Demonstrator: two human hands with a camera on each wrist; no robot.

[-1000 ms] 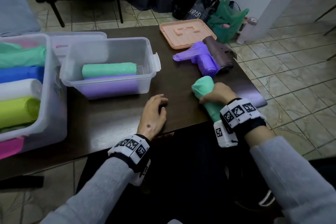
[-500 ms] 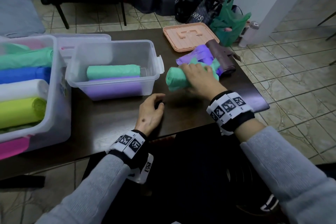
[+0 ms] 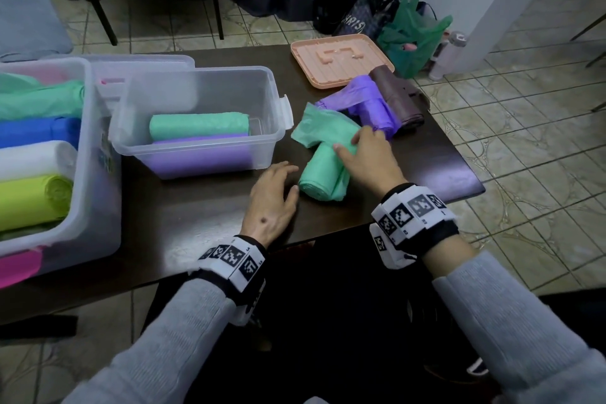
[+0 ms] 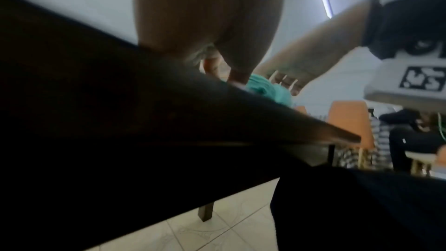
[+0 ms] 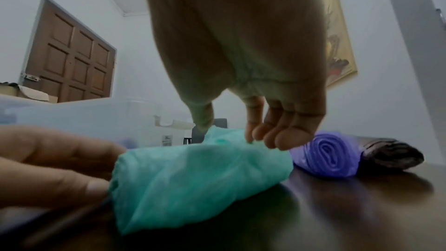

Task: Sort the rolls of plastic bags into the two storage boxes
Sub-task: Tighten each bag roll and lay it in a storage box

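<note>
A mint-green roll [image 3: 319, 174] [image 5: 193, 175] lies on the dark table, its loose end fanned out toward the small clear box [image 3: 196, 70]. My right hand [image 3: 349, 141] [image 5: 231, 133] lies over the roll's far part, thumb and fingers pinching the loose plastic. My left hand [image 3: 293, 179] [image 4: 217, 68] lies flat on the table, its fingertips [image 5: 60, 159] touching the roll's near end. The small box holds a green roll [image 3: 198, 126] and a purple roll [image 3: 203, 154]. A purple roll [image 3: 373, 108] [image 5: 330, 156] and a brown roll [image 3: 398, 98] [image 5: 391, 156] lie beyond my right hand.
A large clear box [image 3: 85, 174] at the left holds several rolls in green, blue, white, yellow and pink. A peach lid [image 3: 341, 59] lies at the table's far edge. The table's right edge [image 3: 459, 154] is close to the rolls. Bags [image 3: 410, 33] stand on the tiled floor behind.
My right hand has brought the green roll back from beside the small box and laid it down nearer to me, its loose end unfurled. My left hand has shifted right and touches the roll's end.
</note>
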